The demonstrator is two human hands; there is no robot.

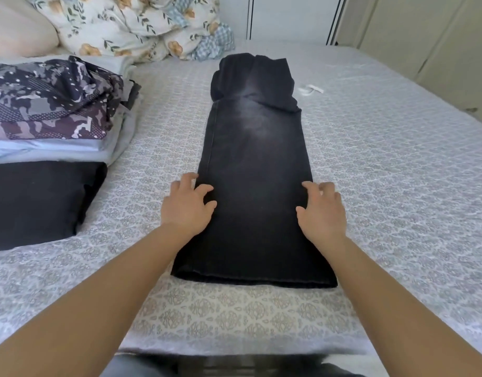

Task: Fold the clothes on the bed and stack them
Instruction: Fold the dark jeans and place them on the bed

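A pair of dark washed jeans (254,170) lies lengthwise on the bed (397,172), folded leg on leg, with the hems near me and the waist end turned over at the far end. My left hand (186,206) rests at the jeans' left edge with its fingers spread and slightly bent, the fingertips on the cloth. At the right edge my right hand (322,209) lies the same way. Neither hand plainly grips the fabric. To the left stands a stack of folded clothes (52,115), with a folded black garment (35,202) in front of it.
A crumpled floral duvet (136,25) and a pillow (16,28) lie at the head of the bed. A small white strip (310,90) lies right of the jeans' far end. Cupboard doors (424,36) stand beyond the bed's right side.
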